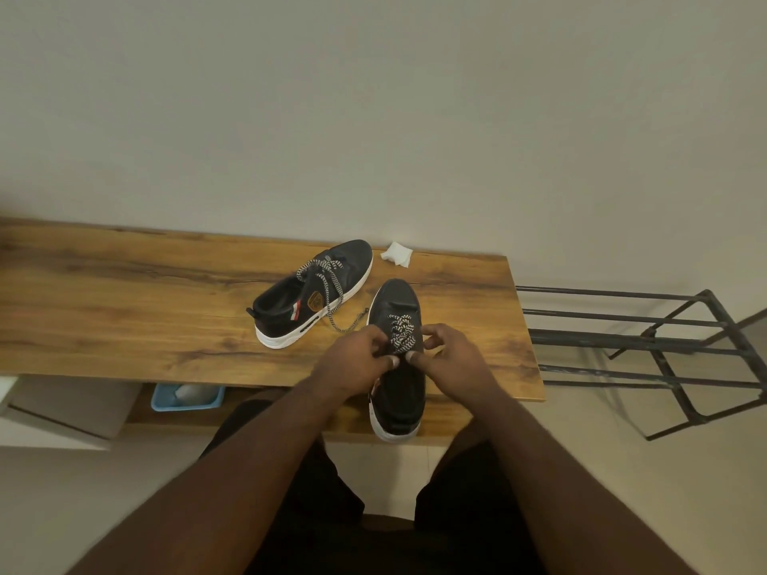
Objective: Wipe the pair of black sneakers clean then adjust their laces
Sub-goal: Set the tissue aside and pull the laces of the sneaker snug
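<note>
Two black sneakers with white soles stand on a wooden bench (124, 300). The near sneaker (396, 392) points away from me, its heel over the front edge. My left hand (355, 361) and my right hand (450, 359) sit on either side of it and pinch its black-and-white laces (400, 336) over the tongue. The far sneaker (307, 296) lies angled to the left, and its loose laces (332, 300) trail onto the bench. A crumpled white wipe (397, 254) lies near the wall behind the shoes.
A black metal rack (647, 346) stands to the right of the bench. Under the bench is a blue tray (186, 396) holding something pale. A white box (62, 412) sits at the lower left. The wall runs right behind the bench.
</note>
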